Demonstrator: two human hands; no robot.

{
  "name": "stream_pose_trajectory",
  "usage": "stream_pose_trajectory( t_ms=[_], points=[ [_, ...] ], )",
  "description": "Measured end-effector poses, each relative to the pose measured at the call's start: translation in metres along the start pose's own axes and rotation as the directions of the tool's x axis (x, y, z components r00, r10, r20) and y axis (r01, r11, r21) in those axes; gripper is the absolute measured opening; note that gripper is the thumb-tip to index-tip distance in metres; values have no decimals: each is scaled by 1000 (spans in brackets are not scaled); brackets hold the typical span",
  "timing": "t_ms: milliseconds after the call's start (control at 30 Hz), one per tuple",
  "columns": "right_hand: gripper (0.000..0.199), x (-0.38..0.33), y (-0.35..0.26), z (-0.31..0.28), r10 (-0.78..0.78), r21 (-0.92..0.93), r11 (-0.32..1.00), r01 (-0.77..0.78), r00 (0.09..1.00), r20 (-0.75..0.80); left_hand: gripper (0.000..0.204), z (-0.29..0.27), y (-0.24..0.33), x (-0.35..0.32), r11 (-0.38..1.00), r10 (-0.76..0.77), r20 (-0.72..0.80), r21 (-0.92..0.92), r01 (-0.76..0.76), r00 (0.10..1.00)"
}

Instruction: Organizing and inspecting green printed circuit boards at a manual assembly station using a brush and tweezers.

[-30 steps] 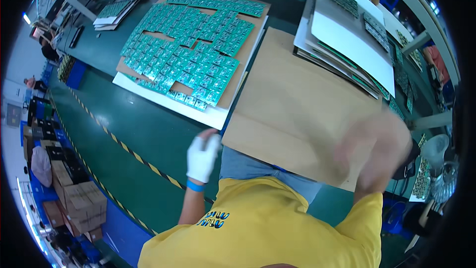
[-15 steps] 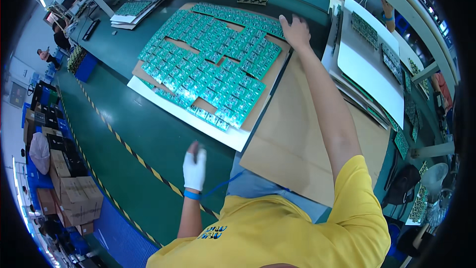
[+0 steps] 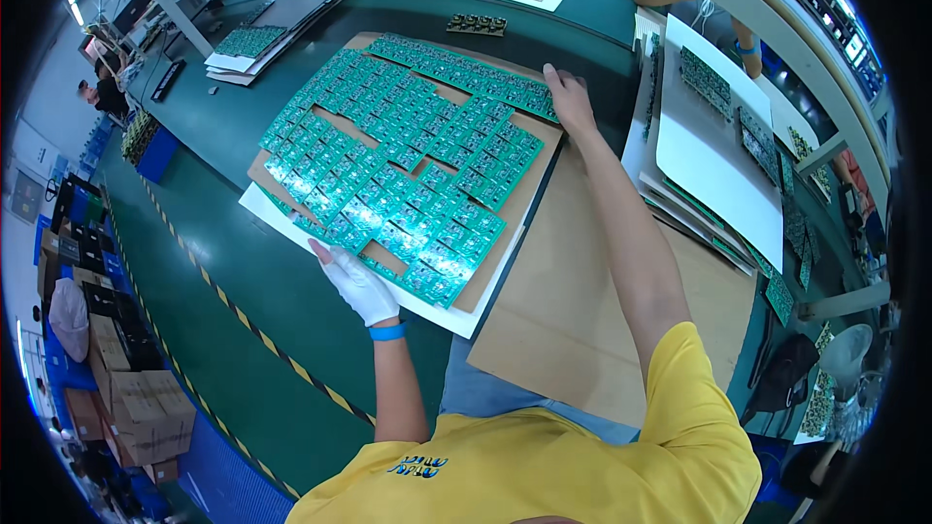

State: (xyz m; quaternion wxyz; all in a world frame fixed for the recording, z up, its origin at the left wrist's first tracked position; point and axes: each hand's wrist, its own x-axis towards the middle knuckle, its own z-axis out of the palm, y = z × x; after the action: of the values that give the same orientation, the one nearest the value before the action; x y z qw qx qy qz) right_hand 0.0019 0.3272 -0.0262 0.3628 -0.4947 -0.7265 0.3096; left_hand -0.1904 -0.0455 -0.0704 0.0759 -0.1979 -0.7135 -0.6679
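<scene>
Several green printed circuit board panels (image 3: pixel 398 150) lie side by side, with gaps between some, on a brown cardboard sheet (image 3: pixel 485 277) above a white board (image 3: pixel 267 209). My left hand (image 3: pixel 357 286), in a white glove with bare fingertips showing, is at the near edge of the panels. Its fingers are stretched out and partly cover a narrow strip there. My bare right hand (image 3: pixel 571 102) rests at the far right corner, beside the end of a long panel (image 3: pixel 466 73). Its fingers are apart; their undersides are hidden.
A bare cardboard sheet (image 3: pixel 582 330) lies to the right. Stacked white boards with panels (image 3: pixel 718 146) stand beyond it. A small board piece (image 3: pixel 477 25) lies behind the panels, and another stack (image 3: pixel 291 15) is at far left. A metal frame (image 3: pixel 748 0) arches over the right side.
My left hand has moved up and forward from beside the table edge to the near edge of the panels. My right hand stays by the far right corner, its fingers drawn closer together.
</scene>
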Motion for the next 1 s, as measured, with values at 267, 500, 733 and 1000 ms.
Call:
stream_pose_trajectory(
  t_ms=[267, 500, 733, 1000],
  points=[
    [57, -34, -1, 1, -26, 119, 992, 44, 988, -149, 61, 1, -6, 3, 946, -290, -106, 119, 302, 951],
    [54, -52, 13, 2, -30, 113, 992, 56, 976, -217, 61, 4, 12, 4, 918, -391, -50, 56, 394, 919],
    [42, -38, 24, -3, -305, -266, 932, 248, 931, -200, 59, 10, -29, 24, 949, -105, -114, 286, 134, 988],
    [59, -246, -27, -114, -446, -68, 891, 449, 893, 56, 68, -14, 3, 12, 964, -237, 41, 132, 230, 971]
  ],
)
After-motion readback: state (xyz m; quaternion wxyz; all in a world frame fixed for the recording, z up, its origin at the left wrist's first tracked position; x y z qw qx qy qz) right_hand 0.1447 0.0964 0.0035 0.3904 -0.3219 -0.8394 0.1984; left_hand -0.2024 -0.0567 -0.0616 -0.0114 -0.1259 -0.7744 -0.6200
